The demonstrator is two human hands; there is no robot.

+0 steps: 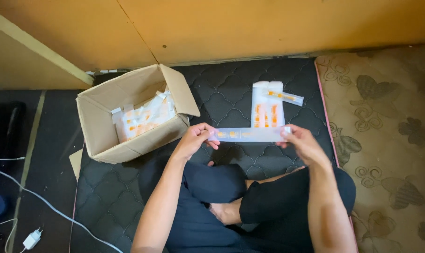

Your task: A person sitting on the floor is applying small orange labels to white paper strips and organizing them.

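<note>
I see a pale, translucent strip (250,134) with orange marks, white-and-orange packets (267,110) on a black quilted mattress (222,98), a tan cardboard box (128,117), a beige rug (390,136) patterned with brown hearts and swirls, and an ochre wall (268,28).

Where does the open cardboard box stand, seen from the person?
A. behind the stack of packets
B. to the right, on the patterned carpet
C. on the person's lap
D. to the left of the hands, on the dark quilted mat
D: the cardboard box sits on the dark quilted mat, left of the left hand.
</note>
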